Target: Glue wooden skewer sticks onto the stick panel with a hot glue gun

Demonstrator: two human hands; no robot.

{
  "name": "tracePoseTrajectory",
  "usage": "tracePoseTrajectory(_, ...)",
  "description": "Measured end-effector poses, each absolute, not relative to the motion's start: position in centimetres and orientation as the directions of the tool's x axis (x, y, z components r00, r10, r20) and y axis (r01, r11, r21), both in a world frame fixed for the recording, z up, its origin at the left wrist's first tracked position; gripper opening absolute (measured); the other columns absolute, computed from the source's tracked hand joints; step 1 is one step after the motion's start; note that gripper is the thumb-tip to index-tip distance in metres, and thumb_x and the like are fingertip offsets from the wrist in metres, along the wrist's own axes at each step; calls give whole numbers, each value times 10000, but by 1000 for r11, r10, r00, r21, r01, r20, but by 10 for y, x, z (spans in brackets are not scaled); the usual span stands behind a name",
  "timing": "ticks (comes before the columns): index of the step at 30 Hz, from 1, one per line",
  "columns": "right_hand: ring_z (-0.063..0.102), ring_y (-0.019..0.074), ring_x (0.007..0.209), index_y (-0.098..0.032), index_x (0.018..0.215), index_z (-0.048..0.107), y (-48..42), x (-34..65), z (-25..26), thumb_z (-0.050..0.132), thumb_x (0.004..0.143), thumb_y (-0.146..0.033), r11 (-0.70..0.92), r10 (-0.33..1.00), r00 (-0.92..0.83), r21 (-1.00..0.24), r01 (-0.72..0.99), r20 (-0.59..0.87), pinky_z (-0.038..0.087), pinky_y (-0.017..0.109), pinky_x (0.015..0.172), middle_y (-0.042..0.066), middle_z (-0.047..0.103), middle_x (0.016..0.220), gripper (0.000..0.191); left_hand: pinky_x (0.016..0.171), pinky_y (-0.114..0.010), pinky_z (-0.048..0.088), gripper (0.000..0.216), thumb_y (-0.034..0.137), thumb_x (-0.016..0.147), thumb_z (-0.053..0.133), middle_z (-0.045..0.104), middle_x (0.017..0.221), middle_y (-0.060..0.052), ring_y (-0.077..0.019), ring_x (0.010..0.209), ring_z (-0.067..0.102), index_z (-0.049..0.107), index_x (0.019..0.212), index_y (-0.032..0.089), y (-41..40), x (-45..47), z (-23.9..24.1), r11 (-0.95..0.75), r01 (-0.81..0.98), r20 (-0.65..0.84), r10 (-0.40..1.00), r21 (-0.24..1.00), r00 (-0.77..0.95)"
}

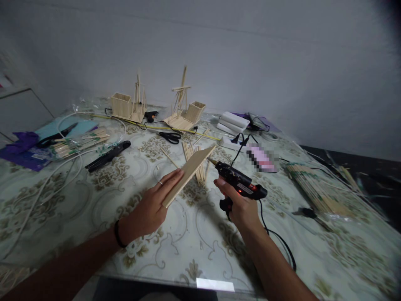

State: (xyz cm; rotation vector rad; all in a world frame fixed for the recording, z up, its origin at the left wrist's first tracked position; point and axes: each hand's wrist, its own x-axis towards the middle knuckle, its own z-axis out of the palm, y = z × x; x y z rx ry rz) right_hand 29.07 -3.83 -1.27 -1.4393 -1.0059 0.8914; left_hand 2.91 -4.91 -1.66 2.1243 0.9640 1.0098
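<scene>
My left hand (152, 203) holds a flat panel of glued wooden sticks (189, 171), tilted on edge above the table, with the fingers lying along its face. My right hand (238, 203) grips a black hot glue gun (239, 183); its nozzle points at the upper right edge of the panel, very close to it. A small red light shows on the gun's body, and its black cord trails back along my right forearm. Loose wooden sticks (194, 159) lie on the table just behind the panel.
Two stick-built models with small boxes (129, 104) (185, 113) stand at the back. Black scissors (171, 136), a black tool (108, 156), a bagged stick bundle (81, 142), white blocks (233, 122), a power strip (233, 144) and more skewers (313, 188) lie on the patterned tabletop (188, 234).
</scene>
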Motion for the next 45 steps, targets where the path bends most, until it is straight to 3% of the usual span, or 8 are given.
tracePoseTrajectory(10,593,212,632,-206,757,745,-29,294,-19,891,679,-563,59,911,400,-992,111,99,447,348,574,13,650,666,394,1364,-504,304,866,-30,981,438,397,1754,-14,-244,1609,390,277,1708,411,-50,29,-16,-572,358,397,797,738,454)
tracePoseTrajectory(18,612,231,612,-208,773,750,-26,299,-24,865,693,-600,46,913,396,-991,124,92,447,352,555,3,615,601,417,1373,-487,279,878,-32,974,438,390,1756,-4,-228,1610,386,273,1708,421,-50,28,-20,-581,350,409,791,735,455)
tracePoseTrajectory(26,653,239,680,-200,764,750,-28,298,-16,849,721,-614,71,925,359,-985,156,123,449,344,583,48,716,708,427,1370,-501,280,868,-30,978,430,395,1753,-15,-232,1612,383,280,1707,417,-50,29,-18,-575,349,404,795,740,452)
tracePoseTrajectory(45,605,214,586,-216,728,721,-24,302,-21,869,686,-563,103,890,434,-989,102,138,451,346,541,3,605,600,380,1359,-506,322,866,-32,988,444,416,1743,-9,-243,1600,411,284,1703,431,-50,29,-16,-587,347,411,786,731,462)
